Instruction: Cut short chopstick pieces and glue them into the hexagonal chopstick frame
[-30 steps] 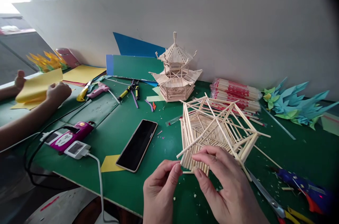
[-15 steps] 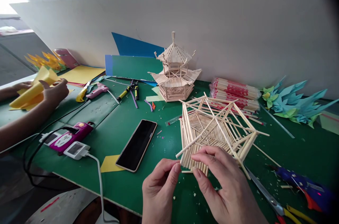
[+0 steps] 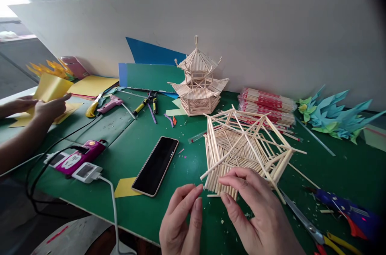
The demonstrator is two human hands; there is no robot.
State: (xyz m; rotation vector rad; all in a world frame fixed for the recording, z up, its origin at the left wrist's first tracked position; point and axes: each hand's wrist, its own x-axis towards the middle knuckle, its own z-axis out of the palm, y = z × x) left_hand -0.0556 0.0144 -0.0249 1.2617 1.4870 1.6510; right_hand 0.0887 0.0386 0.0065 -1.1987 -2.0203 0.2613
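In front of me stands a frame of pale wooden sticks (image 3: 229, 142) with a slatted floor and crossed sticks over its top. My left hand (image 3: 182, 219) is at its near left corner, fingers bent, thumb and forefinger slightly apart with nothing visible between them. By the frame's near side is my right hand (image 3: 253, 210), thumb and forefinger apart; whether its fingertips touch the slats I cannot tell. A finished-looking stick pagoda (image 3: 197, 82) rises behind. Scissors (image 3: 307, 223) and a blue glue gun (image 3: 346, 206) lie to the right.
A phone (image 3: 155, 165), a purple power bank (image 3: 81, 156) and cables lie left. Bundled sticks (image 3: 267, 106) and blue paper leaves (image 3: 337, 112) are at the back right. Pliers (image 3: 146, 104) and a pink glue gun (image 3: 111, 104) lie farther back. Another person's hands (image 3: 50, 106) hold yellow paper (image 3: 54, 86).
My left hand has drawn back slightly from the frame's corner, and its thumb and forefinger have parted. My right hand barely moved. The other person's hands have shifted the yellow paper.
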